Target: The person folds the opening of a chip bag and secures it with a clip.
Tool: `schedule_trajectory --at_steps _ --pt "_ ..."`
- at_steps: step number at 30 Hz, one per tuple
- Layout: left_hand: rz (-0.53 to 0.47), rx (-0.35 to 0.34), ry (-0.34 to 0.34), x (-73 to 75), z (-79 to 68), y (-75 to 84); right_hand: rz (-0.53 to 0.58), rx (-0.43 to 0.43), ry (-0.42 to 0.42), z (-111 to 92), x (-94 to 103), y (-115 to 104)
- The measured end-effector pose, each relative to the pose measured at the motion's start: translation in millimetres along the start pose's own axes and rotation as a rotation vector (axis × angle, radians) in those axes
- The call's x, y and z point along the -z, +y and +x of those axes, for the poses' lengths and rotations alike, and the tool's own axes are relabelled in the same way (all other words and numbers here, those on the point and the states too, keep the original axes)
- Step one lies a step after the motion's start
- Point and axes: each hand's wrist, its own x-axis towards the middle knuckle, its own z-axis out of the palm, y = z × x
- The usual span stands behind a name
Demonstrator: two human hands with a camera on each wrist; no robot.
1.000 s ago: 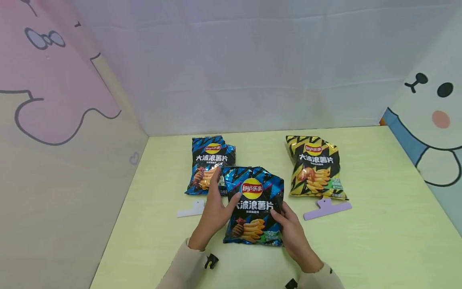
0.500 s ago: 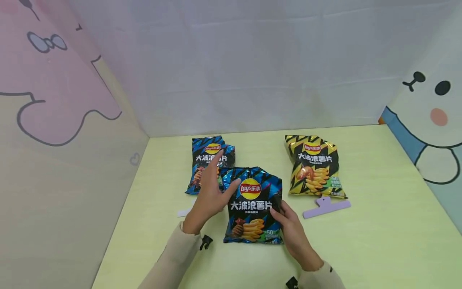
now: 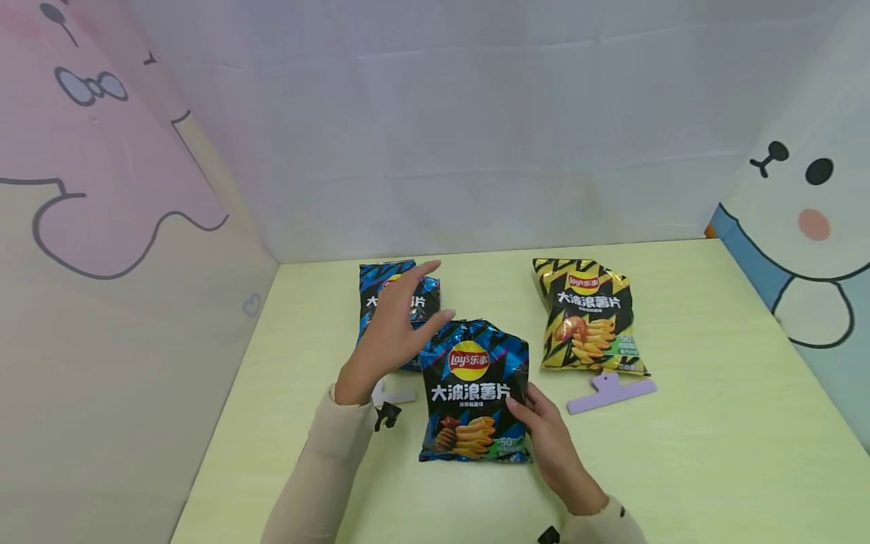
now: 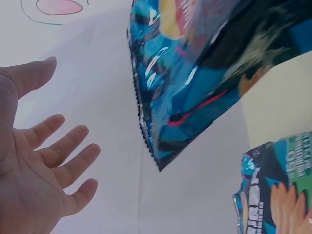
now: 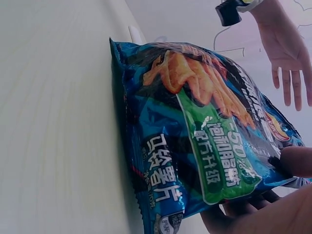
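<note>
The left hand (image 3: 390,332), its thumb on the front blue chip bag (image 3: 473,393) a second ago, is now off it, fingers spread, just beyond the bag's eleven o'clock corner. That seems to leave the right hand (image 3: 553,446) holding alone, pinching the bag's edge at about four o'clock, thumb in front.

The bag is mid-bench (image 3: 714,461), with the yellow bag (image 3: 587,321) at two o'clock from it and the purple clip (image 3: 612,393) at three. Its long axis runs nearly twelve to six, logo end toward twelve, printed face to the person; the top looks raised.
</note>
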Motion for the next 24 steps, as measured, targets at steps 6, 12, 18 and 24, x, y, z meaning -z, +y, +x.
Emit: schedule_trajectory --at_steps 6,12,18,24 --pt "0.003 -0.020 -0.082 -1.0 10.3 4.1 -0.010 0.003 0.013 -1.0 -0.7 0.3" --pt "0.063 -0.039 -0.164 -12.7 15.1 6.0 -0.009 -0.007 0.016 0.3 -0.8 0.1" --pt "0.107 0.028 -0.224 -19.9 16.2 7.9 -0.016 0.005 0.010 1.0 -1.4 -1.1" --pt "0.131 0.002 -0.286 -26.7 16.0 8.8 -0.017 0.006 0.018 0.9 -0.7 -0.4"
